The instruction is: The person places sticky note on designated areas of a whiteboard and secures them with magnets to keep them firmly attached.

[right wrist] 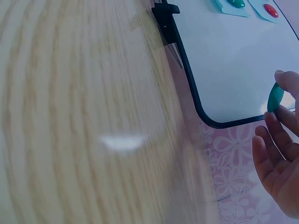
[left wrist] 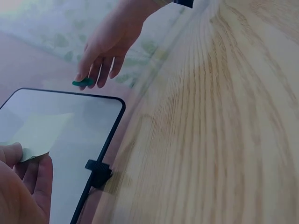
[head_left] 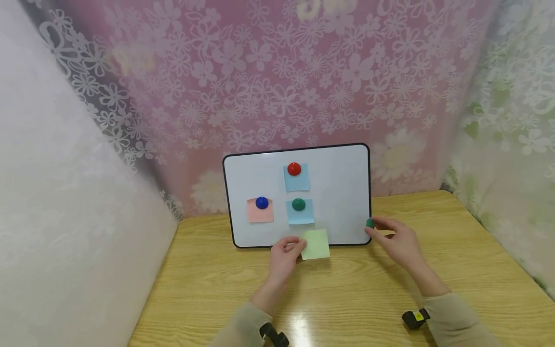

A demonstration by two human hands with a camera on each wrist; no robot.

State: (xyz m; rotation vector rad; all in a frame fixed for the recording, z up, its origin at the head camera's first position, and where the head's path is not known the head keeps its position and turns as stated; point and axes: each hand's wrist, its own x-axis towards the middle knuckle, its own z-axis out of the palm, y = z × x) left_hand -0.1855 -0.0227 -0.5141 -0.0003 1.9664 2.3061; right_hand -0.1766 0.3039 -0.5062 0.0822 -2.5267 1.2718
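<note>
My left hand (head_left: 284, 260) pinches a pale green sticky note (head_left: 316, 245) by its left edge, in front of the whiteboard's lower border. Between thumb and fingertips, my right hand (head_left: 401, 243) holds a green round magnet (head_left: 370, 223) beside the board's lower right corner; the right wrist view shows this magnet (right wrist: 275, 97) edge-on. The black-framed whiteboard (head_left: 340, 193) bears a blue note (head_left: 299, 183) under a red magnet (head_left: 294, 168), another blue note (head_left: 301, 218) under a green magnet (head_left: 298, 204), and a pink note (head_left: 259, 216) under a blue magnet (head_left: 262, 203).
The whiteboard stands tilted at the back of a wooden table (head_left: 204, 284). Behind it hangs a pink flowered curtain (head_left: 277, 86). A pale wall (head_left: 78, 193) bounds the left side. A black clip (left wrist: 99, 172) sits on the board's bottom edge.
</note>
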